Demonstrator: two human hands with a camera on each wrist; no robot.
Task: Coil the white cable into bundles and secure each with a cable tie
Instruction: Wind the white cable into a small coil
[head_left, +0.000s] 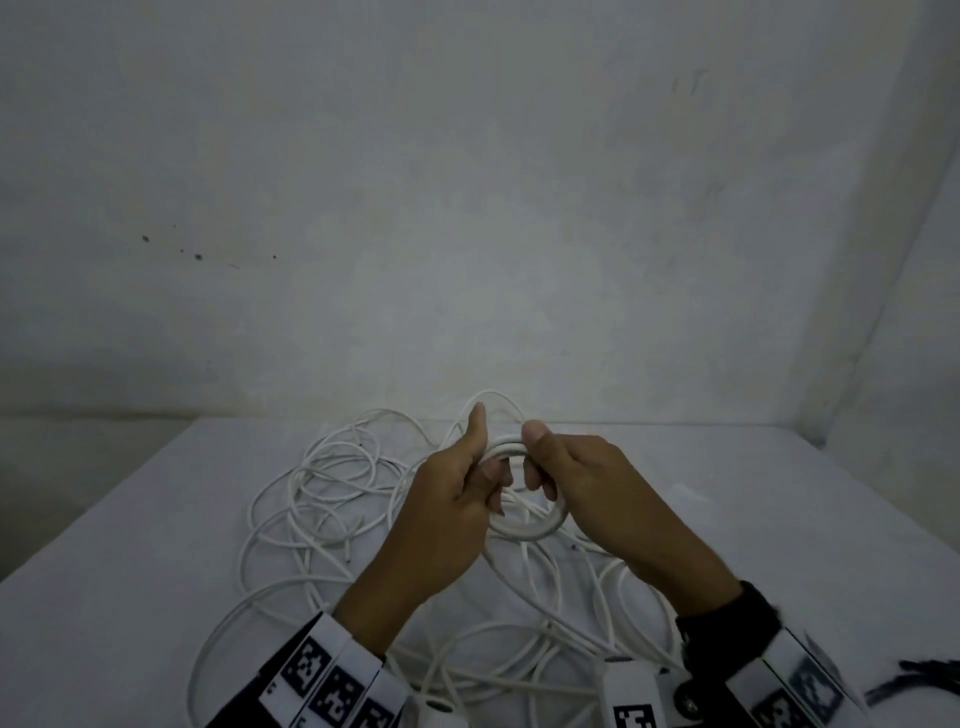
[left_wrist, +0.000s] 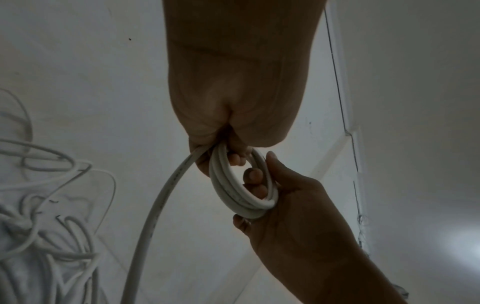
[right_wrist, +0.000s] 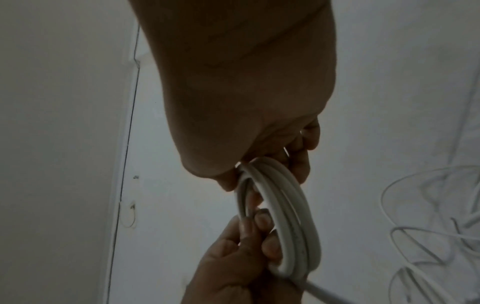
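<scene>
A small coil of white cable with a few turns is held above the table between both hands. My left hand grips its left side, thumb pointing up and fingers curled through the ring. My right hand pinches the coil's right side, thumb on top and fingers hooked inside. In the left wrist view the coil hangs from my left hand, and a cable tail runs down from it. The right wrist view shows the coil between my right hand and left hand.
Loose white cable lies in tangled loops over the white table, left of and under the hands. A bare wall stands close behind. Blurred dark strands lie at the lower right edge.
</scene>
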